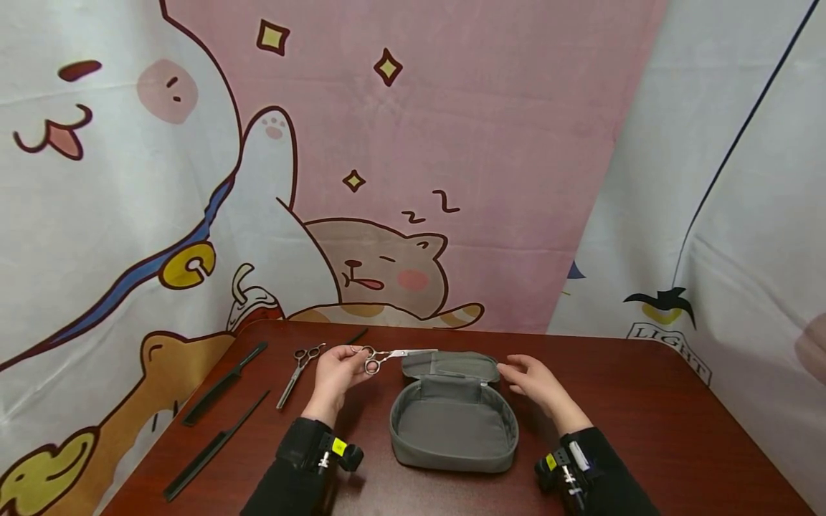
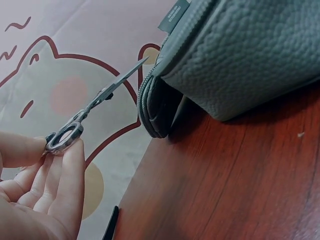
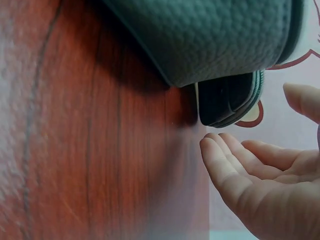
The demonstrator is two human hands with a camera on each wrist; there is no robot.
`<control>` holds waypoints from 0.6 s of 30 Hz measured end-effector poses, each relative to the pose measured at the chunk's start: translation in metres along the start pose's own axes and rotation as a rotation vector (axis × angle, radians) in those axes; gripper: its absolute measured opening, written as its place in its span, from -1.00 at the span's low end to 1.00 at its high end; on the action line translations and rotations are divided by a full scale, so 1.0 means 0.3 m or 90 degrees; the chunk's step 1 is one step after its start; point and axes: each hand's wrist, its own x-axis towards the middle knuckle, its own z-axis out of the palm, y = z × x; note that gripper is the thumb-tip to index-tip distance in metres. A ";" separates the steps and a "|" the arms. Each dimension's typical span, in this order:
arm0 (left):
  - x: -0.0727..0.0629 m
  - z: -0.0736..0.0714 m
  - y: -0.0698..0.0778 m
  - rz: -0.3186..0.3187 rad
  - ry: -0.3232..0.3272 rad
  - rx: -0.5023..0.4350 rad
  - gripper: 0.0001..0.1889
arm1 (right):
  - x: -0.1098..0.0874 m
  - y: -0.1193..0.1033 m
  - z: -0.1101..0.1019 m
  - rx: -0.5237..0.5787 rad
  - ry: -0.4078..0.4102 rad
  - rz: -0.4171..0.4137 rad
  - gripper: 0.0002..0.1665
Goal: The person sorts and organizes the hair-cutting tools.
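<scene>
My left hand (image 1: 337, 380) pinches a pair of silver scissors (image 1: 405, 352) by the finger rings, between thumb and fingers. Their blades point right, toward the raised lid (image 1: 474, 364) of a grey zippered case (image 1: 454, 462). In the left wrist view the scissors (image 2: 92, 104) slant up toward the case's zipper edge. The case stands open on the table, its inside bare. My right hand (image 1: 538, 387) is beside the lid's right edge, holding nothing. In the right wrist view the right hand's fingers (image 3: 227, 170) are loosely extended close to the lid; whether they touch it I cannot tell.
On the brown table (image 1: 645, 430), left of my left hand, lie a second pair of scissors (image 1: 298, 374) and two dark combs, one farther back (image 1: 222, 387), one nearer (image 1: 206, 455). A dark thin tip (image 1: 358, 335) shows behind the left hand. A cartoon-printed cloth (image 1: 503, 179) hangs behind.
</scene>
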 end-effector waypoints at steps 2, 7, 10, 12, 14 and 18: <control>0.004 -0.002 0.001 0.001 -0.001 0.000 -0.81 | 0.010 0.003 0.000 0.000 -0.003 0.000 -0.24; 0.013 -0.008 0.003 -0.002 0.001 0.007 -0.81 | 0.032 0.004 0.005 0.001 -0.004 0.005 -0.31; 0.017 -0.012 0.004 -0.001 0.000 0.008 -0.82 | 0.043 0.005 0.008 0.000 -0.008 0.014 -0.33; 0.020 -0.014 0.006 -0.001 0.000 0.008 -0.83 | 0.052 0.006 0.009 0.000 -0.008 0.023 -0.35; 0.023 -0.017 0.005 -0.002 -0.001 0.005 -0.83 | 0.058 0.008 0.011 -0.004 -0.008 0.030 -0.36; 0.028 -0.022 0.001 -0.005 -0.002 0.007 -0.83 | 0.071 0.021 0.015 0.030 -0.027 0.038 -0.41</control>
